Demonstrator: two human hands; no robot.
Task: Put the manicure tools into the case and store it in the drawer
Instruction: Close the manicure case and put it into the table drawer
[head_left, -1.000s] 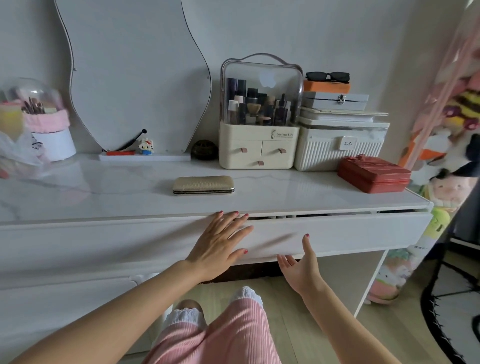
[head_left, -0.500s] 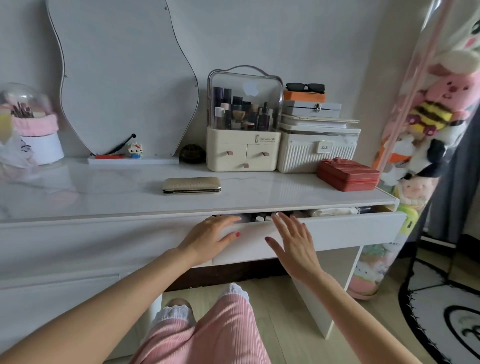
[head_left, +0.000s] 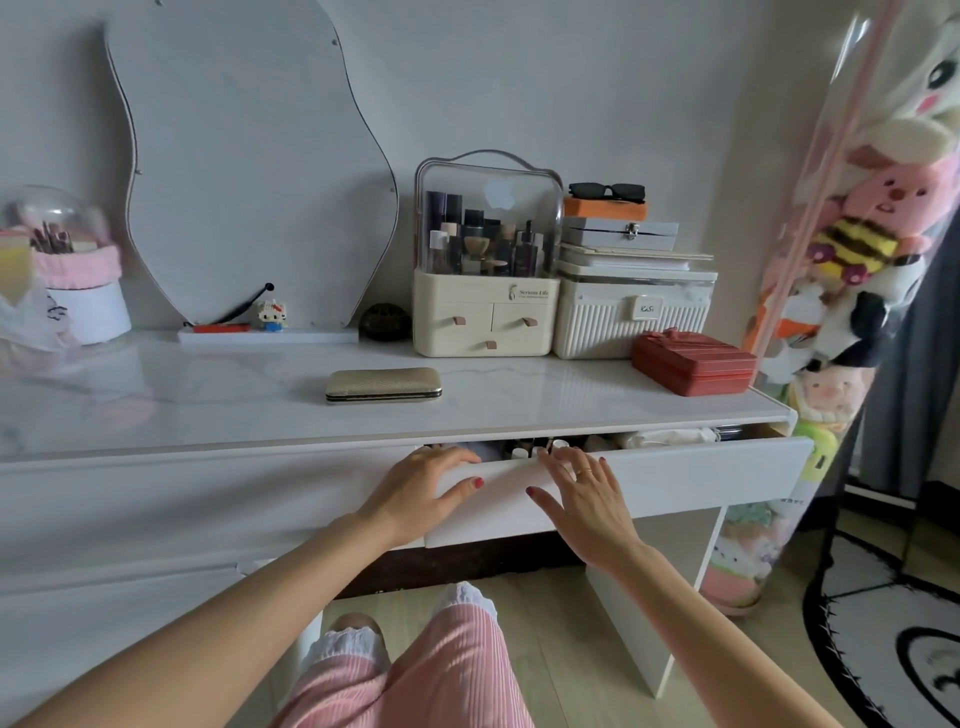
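White vanity top (head_left: 156, 405) – gold case (head_left: 383, 384) lying shut, left hand (head_left: 415, 493) gripping drawer (head_left: 675, 478) front, right hand (head_left: 582, 493) flat on it

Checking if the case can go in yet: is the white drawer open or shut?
Partly open: the white drawer front stands out from the desk, showing small items behind it.

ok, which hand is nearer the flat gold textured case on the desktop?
Left. The left hand grips the white drawer front just below the gold case; the right hand rests further right.
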